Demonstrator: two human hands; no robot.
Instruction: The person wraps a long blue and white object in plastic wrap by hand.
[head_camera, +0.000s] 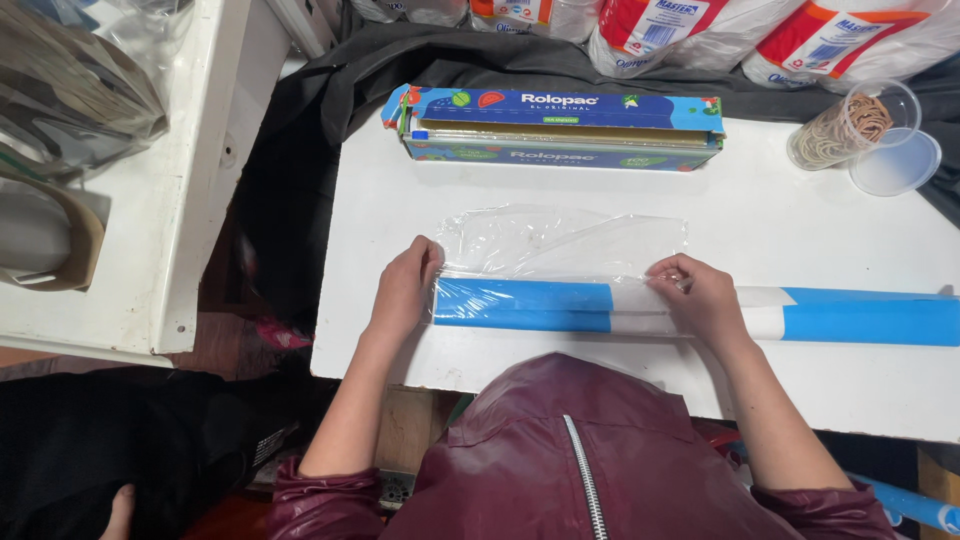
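Head view: white smooth tabletop (800, 390). Blue-and-white paper roll (540, 305), long cylinder, lies across it in front of me. Thin glossy clear film (560, 240), wrinkled, spread just behind roll and lapped over its left part. My left hand (405, 290) curled at roll's left end, pinching film edge. My right hand (700, 295) closed on film atop roll's white band. Blue cardboard film box (560, 125) farther back, lid open. Clear plastic cup of rubber bands (850, 125) tipped at right.
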